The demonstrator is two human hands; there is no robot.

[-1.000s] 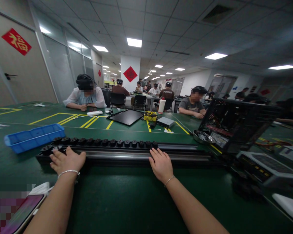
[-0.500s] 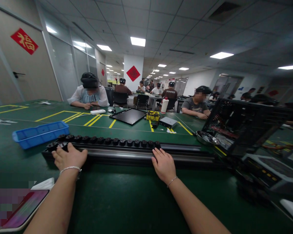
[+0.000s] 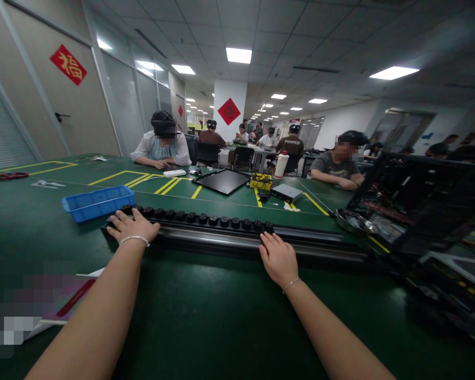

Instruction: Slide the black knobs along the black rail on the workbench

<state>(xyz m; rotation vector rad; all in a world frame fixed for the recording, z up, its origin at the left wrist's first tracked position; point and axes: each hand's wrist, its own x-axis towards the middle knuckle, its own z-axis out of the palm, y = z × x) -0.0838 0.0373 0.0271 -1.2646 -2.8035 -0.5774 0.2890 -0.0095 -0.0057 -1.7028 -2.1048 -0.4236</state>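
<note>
A long black rail-like piece (image 3: 221, 237) with a shiny front strip lies across the table before me. Along its back edge runs a row of small round black parts (image 3: 214, 220), from the left end to past the middle. My left hand (image 3: 133, 227) rests on the left end with fingers spread, covering some of the round parts. My right hand (image 3: 279, 257) lies with fingers stretched out at the right end of the row, fingertips touching the rail near the last round part. Neither hand is closed around anything.
A blue plastic bin (image 3: 98, 205) stands behind the rail's left end. To the right are a metal bowl (image 3: 354, 221), an open computer case (image 3: 427, 195) and a grey power supply (image 3: 455, 279). Farther back lie a black panel (image 3: 221, 181) and a grey box (image 3: 286, 192). Two people sit opposite.
My view has turned a little to the left, so everything appears shifted right. Both hands keep nearly the same places on the black rail.
</note>
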